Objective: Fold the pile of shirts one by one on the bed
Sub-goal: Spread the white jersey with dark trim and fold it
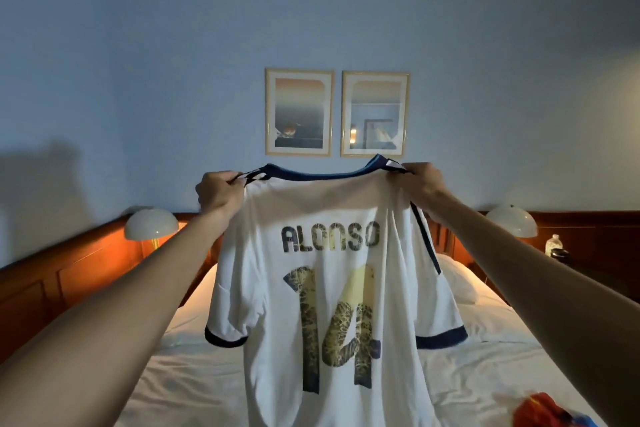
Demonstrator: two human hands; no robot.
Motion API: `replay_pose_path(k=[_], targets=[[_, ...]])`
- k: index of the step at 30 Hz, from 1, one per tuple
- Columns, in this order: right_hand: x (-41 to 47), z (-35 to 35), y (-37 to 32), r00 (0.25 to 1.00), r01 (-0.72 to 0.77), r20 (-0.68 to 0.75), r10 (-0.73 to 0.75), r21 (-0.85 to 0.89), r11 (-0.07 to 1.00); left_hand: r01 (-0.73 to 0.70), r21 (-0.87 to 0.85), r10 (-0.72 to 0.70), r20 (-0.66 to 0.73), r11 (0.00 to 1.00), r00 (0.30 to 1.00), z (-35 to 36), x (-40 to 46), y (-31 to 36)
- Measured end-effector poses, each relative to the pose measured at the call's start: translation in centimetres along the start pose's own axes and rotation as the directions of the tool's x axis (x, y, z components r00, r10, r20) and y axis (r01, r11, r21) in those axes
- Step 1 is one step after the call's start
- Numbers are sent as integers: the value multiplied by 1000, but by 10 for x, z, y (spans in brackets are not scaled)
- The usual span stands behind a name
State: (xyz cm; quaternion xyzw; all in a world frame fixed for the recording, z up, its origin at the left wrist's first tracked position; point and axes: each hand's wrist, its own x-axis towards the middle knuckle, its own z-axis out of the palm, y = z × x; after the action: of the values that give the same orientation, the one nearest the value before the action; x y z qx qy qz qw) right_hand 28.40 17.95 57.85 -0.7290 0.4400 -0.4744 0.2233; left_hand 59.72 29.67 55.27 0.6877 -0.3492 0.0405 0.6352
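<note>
Closest to the lens, two bare forearms reach forward and up, and between them hangs the white jersey (pixel 332 288), its printed back facing the camera: ALONSO across the shoulders, a worn 14 below. The left hand (pixel 219 191) pinches the shoulder seam at its own side of the navy collar, fingers curled tight over the fabric; the right hand (pixel 420 184) does the same on the opposite shoulder, thumb and fingers clamped on the cloth. Neither hand is slack, both are closed on the jersey and nothing else.

Why hold it like this? My read: lifting it by both shoulders lets the weight pull the body straight, so the sleeves drop out to either side below each hand and the creases fall out before it goes down flat. The hem runs out of view at the bottom, so I cannot tell whether it touches the bed (pixel 194 374).

That bed lies below and beyond both hands, white sheet rumpled, pillow (pixel 457 282) under the right forearm. Down below the right arm, at the near edge, a red and blue garment (pixel 540 409) pokes in, likely the rest of the pile, waiting. Past the left hand glows a dome lamp (pixel 151 224); past the right, a second lamp (pixel 512 220) and a bottle (pixel 553 244). Above the hands, two framed pictures (pixel 336 113) on the wall.

The fold itself looks not yet begun; laying it face down seems the next call.
</note>
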Motion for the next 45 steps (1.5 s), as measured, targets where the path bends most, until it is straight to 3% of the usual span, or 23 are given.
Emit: replay_pose_path(k=[3,5,9,14,19,21,24,27,30,33,36,39,42,45], targets=[[-2,3,-5,999,-41,-7,41,-22,999,122,-81,-119,44,989,992,0,5,3],[-3,2,-10,1000,-28,-14,27,-65,997,113,-66,-106,101,991,989,0,10,6],[-5,-8,-18,1000,-1,6,2,-86,996,-30,-36,38,232,999,972,-3,3,30],[-4,-21,-14,998,32,-48,-38,-136,990,-147,7,129,436,989,891,-12,-17,46],[-11,-30,-9,998,-24,-55,16,-154,988,-442,234,329,400,866,856,-11,-18,36],[-11,-34,-6,998,-35,-62,27,-134,990,-455,276,354,346,847,869,-11,-11,25],[-12,-39,-5,998,-54,-53,47,-145,988,-338,254,286,220,906,933,-10,-10,17],[-11,-41,-6,996,-83,-27,80,-138,987,-48,27,44,152,998,987,-4,-11,20],[-10,-44,-5,996,-87,-4,87,-109,990,211,-162,-163,265,964,950,-1,-13,26],[-10,-46,-2,997,-77,-4,77,-53,996,348,-278,-226,391,895,892,4,-16,27],[-11,-43,1,999,-33,-39,31,-61,998,251,-153,-166,425,956,890,3,-18,32],[-12,-41,0,999,-25,-28,22,-99,995,-51,29,32,471,998,882,-10,-24,39],[-11,-43,4,999,-33,-24,31,-113,993,-275,231,149,448,933,882,-16,-19,31],[-14,-45,7,991,-4,126,41,-281,960,-440,376,229,488,816,842,-26,-14,25]])
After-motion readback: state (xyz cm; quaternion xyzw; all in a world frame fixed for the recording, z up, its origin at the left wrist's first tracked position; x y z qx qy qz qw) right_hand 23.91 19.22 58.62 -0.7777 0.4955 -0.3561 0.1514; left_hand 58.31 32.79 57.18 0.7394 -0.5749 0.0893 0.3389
